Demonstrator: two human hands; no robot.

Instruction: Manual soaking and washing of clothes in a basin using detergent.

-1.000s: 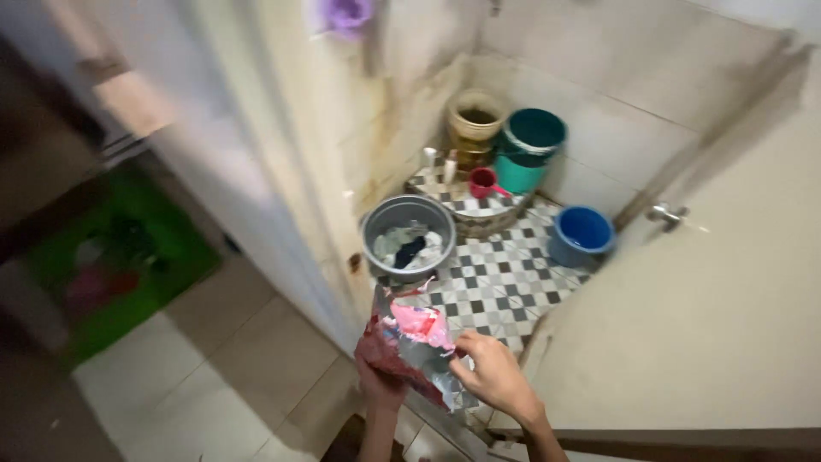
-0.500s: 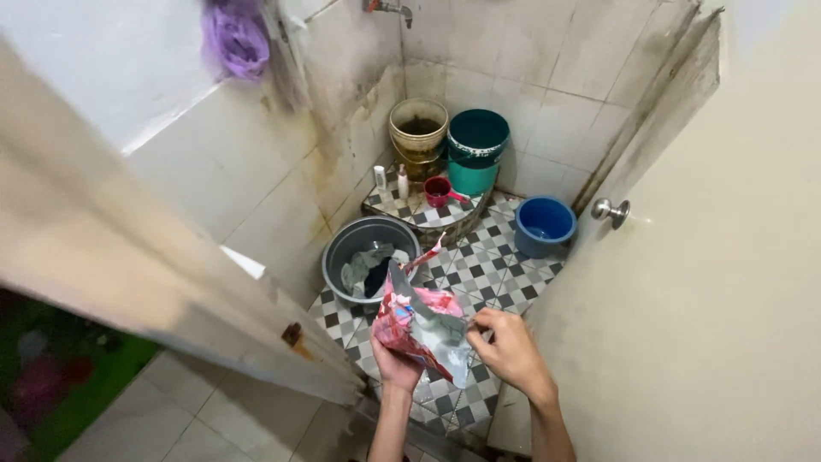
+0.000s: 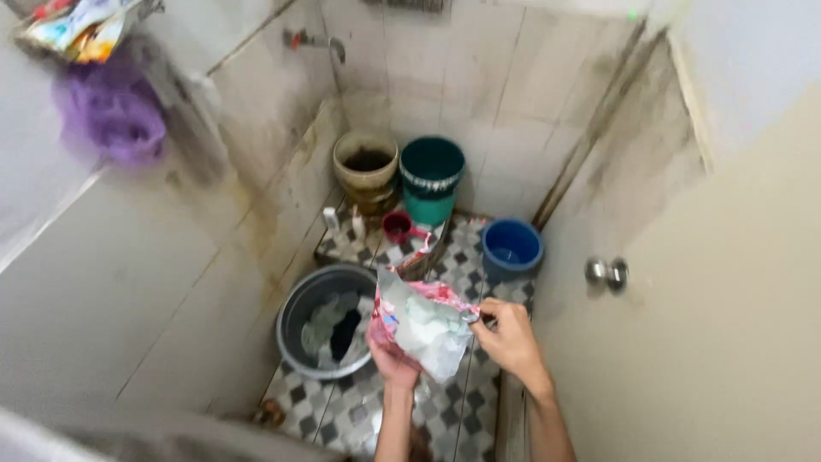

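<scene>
Both hands are on the pouch (image 3: 421, 329), a red and silver packet held open over the checkered floor (image 3: 479, 411); the left hand (image 3: 392, 361) cups it from below, fingers closed round its lower edge; the right hand (image 3: 510, 338) pinches the top corner on the right side, pulling the mouth wide. Just left of the pouch sits a grey basin (image 3: 299, 321) with clothes (image 3: 338, 329) in it, light and dark pieces; behind, on a raised tiled step, a small red dipper (image 3: 397, 227); further back a tan bucket (image 3: 366, 162) and a teal bucket (image 3: 432, 175) side by side against the wall; a blue bucket (image 3: 511, 248) stands near the door (image 3: 727, 325), whose knob (image 3: 606, 272) shows at right; a purple bag (image 3: 111, 115) hangs upper left, blurred.
</scene>
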